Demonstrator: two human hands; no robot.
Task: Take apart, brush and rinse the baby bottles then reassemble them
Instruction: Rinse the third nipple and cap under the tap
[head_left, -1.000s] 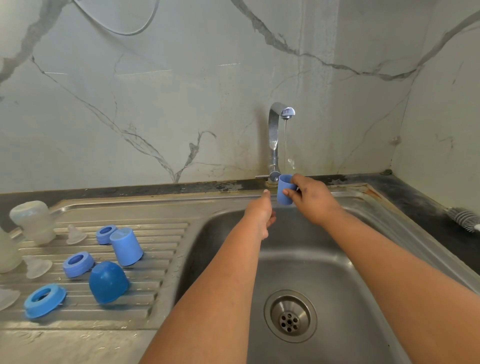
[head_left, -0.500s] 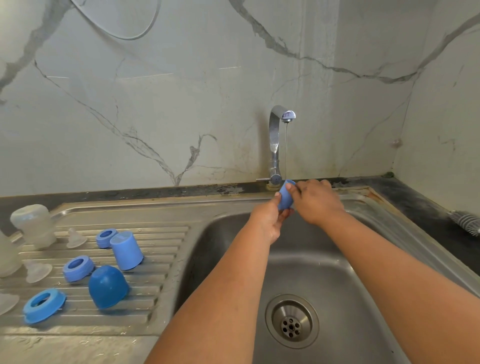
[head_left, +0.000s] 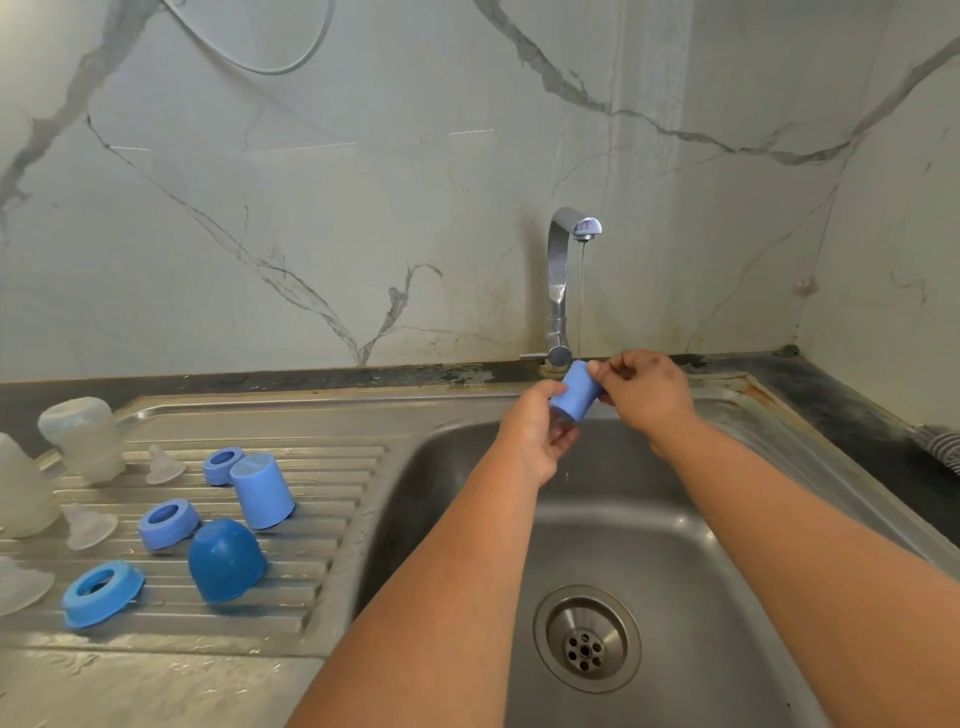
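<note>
Both arms reach forward, left hand and right hand together, fingers curled.

Chrome tap with thin water stream, veined marble wall, dark counter strip.

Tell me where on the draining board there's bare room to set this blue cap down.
Bare ribs lie right of the upright light blue cap and dark blue dome cap, up to the sink basin. The board's left side is crowded with rings, teats and bottles.
</note>
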